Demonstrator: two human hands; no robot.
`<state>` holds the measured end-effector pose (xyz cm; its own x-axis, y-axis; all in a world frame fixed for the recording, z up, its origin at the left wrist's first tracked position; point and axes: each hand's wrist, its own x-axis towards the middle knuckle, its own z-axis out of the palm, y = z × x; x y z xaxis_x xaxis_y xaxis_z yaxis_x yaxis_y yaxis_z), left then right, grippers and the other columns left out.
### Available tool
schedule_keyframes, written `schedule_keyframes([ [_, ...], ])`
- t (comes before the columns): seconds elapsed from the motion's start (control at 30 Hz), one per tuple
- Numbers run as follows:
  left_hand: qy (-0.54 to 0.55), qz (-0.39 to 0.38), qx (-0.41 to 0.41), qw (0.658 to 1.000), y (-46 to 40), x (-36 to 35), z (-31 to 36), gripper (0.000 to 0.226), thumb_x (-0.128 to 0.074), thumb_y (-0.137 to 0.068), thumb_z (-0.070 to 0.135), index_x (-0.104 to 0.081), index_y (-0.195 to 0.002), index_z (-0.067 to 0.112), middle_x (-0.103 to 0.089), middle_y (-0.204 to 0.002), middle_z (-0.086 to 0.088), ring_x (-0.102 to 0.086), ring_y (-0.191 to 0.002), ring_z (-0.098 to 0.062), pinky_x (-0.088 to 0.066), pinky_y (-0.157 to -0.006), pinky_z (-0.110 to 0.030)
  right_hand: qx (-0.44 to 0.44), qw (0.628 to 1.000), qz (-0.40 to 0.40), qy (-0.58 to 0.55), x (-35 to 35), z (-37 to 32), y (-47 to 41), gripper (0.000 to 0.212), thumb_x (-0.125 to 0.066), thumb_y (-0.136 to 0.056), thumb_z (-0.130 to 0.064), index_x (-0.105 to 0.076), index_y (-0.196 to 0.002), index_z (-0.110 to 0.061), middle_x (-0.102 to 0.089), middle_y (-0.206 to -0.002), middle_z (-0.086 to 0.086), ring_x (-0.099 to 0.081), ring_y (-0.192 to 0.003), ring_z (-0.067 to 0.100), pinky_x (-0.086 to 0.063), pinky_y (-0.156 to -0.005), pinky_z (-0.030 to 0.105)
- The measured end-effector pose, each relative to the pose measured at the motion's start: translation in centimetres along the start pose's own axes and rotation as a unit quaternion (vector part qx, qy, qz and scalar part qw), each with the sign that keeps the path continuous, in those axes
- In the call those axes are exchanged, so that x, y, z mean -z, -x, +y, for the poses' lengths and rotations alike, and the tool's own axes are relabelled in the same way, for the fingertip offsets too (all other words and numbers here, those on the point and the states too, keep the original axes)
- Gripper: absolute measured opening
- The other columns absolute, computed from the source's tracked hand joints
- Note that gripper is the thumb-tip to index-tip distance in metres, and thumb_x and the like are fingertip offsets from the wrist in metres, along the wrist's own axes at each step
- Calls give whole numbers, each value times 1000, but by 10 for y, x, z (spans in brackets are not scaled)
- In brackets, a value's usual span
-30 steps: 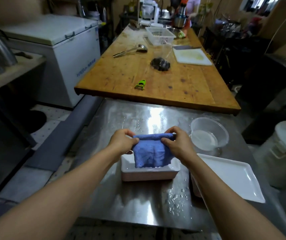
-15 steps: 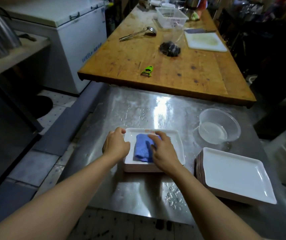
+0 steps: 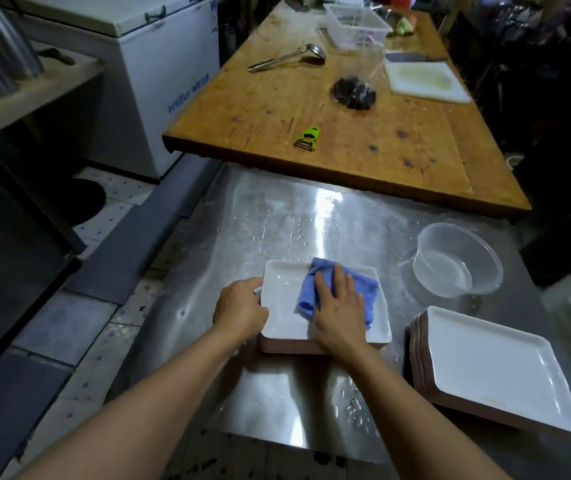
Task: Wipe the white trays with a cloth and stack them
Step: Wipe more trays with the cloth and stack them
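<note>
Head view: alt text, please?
Right hand presses a blue cloth flat onto the top white tray of a stack on a wet steel table; left hand grips the tray's left edge. Second stack at right.

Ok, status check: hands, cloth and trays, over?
Left hand grips top tray edge. Right hand flat, pressing blue cloth onto it. Second stack sits right. Nothing in the way.

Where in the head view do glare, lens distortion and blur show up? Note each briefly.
Head view: a bright glare streak on the wet steel table beyond the top tray; wide-angle bending stretches the forearms and the wooden table; the far right edge looks smeared.
</note>
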<state>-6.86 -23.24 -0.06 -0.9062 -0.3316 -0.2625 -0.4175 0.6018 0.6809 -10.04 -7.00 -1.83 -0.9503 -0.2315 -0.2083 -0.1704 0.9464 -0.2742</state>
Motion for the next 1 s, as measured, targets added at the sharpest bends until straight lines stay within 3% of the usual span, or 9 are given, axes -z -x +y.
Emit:
schedule_keyframes([
  [0.13,27,-10,-13,999,-1,1,-2,43,-62,-73,4,-68,-109,25,-69,-86,-9,-62,-84,-31,-52,-71,-33,91,996,-8,8,-13,-33,-11,68,-43,-94,-31,-7,-151,-24,17,-158,3,17,-144,27,1,-117,44],
  [0.27,27,-14,-18,999,-2,1,-4,39,-64,-75,10,-67,-112,25,-67,-87,-9,-61,-86,-32,-51,-73,-34,122,992,5,-23,-18,-45,-18,64,-43,-94,-26,-13,-151,-25,10,-159,-2,17,-145,23,3,-118,42],
  [0.4,9,-23,-16,1000,-2,3,-4,42,-64,-77,10,-65,-115,29,-63,-82,-2,-60,-84,-28,-48,-71,-31,156,986,-21,-48,-11,-38,-18,60,-49,-94,-28,-23,-148,-24,-4,-159,-5,7,-146,21,-2,-117,42],
  [0.53,78,-41,28,996,-4,2,-9,43,-60,-79,8,-66,-114,32,-57,-70,5,-55,-75,-21,-44,-70,-27,171,979,-61,-88,-8,-31,2,57,-49,-92,-18,-31,-146,-24,-18,-157,-7,-6,-146,15,-4,-117,39],
  [0.67,153,-65,49,985,-5,4,-9,48,-53,-77,2,-67,-112,31,-69,-94,-15,-54,-72,-24,-50,-75,-33,182,972,-87,-116,-3,-30,20,52,-44,-86,-2,-46,-137,-16,-34,-150,-1,-20,-143,17,-11,-117,42],
  [0.77,153,-59,60,985,-6,4,-6,56,-47,-74,-3,-65,-117,29,-68,-105,-18,-64,-86,-34,-55,-85,-43,200,974,-34,-100,-6,-30,32,40,-49,-86,-8,-58,-124,-14,-47,-139,1,-38,-130,20,-29,-108,40],
  [0.83,133,-40,68,988,-7,2,-3,52,-46,-78,3,-65,-118,30,-68,-111,-14,-64,-98,-36,-54,-86,-43,206,976,15,-74,-11,-29,40,35,-50,-86,-11,-60,-119,-15,-51,-130,1,-45,-121,21,-37,-97,37],
  [1.0,14,34,53,998,-2,-7,3,39,-57,-82,21,-62,-120,31,-67,-111,-4,-60,-101,-29,-50,-83,-34,192,978,65,-57,-9,-16,48,32,-48,-79,-15,-66,-105,-14,-58,-107,5,-55,-98,25,-38,-77,32],
])
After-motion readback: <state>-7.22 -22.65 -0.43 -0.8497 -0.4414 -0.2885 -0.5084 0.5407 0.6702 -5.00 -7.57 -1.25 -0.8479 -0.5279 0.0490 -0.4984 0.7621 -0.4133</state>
